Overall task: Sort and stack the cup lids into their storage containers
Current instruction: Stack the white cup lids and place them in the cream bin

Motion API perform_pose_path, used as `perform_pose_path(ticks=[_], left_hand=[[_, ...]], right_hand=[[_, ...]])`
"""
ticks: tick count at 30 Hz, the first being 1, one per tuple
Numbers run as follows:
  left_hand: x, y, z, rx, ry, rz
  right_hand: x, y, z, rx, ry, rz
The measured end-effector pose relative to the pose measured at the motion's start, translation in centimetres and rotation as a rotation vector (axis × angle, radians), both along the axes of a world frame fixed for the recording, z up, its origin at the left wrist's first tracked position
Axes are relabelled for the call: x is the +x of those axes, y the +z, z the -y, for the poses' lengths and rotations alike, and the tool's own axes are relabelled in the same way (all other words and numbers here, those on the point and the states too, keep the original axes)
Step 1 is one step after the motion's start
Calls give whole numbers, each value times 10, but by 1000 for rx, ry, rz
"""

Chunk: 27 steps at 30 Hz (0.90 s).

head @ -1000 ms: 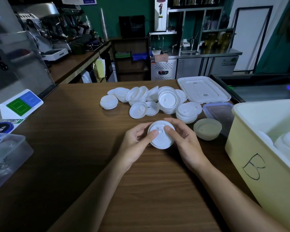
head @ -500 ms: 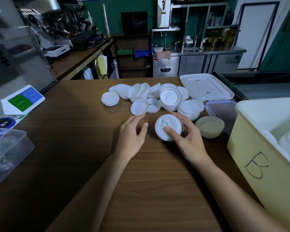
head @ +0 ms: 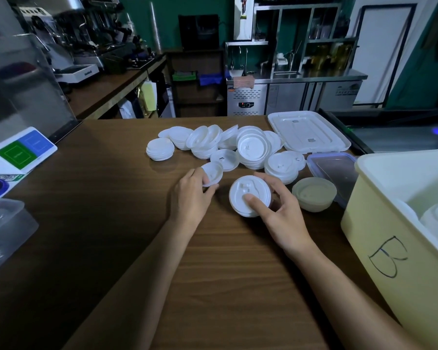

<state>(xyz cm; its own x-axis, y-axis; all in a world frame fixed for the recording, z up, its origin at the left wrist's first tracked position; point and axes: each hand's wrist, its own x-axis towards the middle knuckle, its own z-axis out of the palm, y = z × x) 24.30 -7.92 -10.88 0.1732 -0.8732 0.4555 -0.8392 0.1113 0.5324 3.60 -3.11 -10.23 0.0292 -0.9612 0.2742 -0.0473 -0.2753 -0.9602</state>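
My right hand point(head: 280, 210) grips a short stack of white cup lids point(head: 243, 192), thumb pressed on the top lid, just above the wooden counter point(head: 106, 223). To its left my left hand point(head: 191, 195) closes its fingers on a single white lid point(head: 213, 172) tilted at the near edge of the pile. Behind both hands lie several loose and stacked white lids point(head: 252, 147). A pale yellow bin marked "B" point(head: 390, 238) stands at the right with white lids inside.
A small translucent bowl point(head: 314, 194) sits right of my right hand, beside a clear blue-rimmed box point(head: 333, 168). A flat white container lid point(head: 307, 131) lies at the back right. A clear tub point(head: 3, 231) and a stand-up card point(head: 20, 150) are at the left.
My left hand let go of the stack, reached forward and left, and took hold of a single lid at the pile's edge. My right hand kept the stack, shifted slightly right.
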Motion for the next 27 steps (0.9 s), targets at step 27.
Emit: perform_pose_path(ticks=[27], left_hand=[[-28,7,-69,17,-357,-807]], right_hand=[[0,12,-8,53,79,87]])
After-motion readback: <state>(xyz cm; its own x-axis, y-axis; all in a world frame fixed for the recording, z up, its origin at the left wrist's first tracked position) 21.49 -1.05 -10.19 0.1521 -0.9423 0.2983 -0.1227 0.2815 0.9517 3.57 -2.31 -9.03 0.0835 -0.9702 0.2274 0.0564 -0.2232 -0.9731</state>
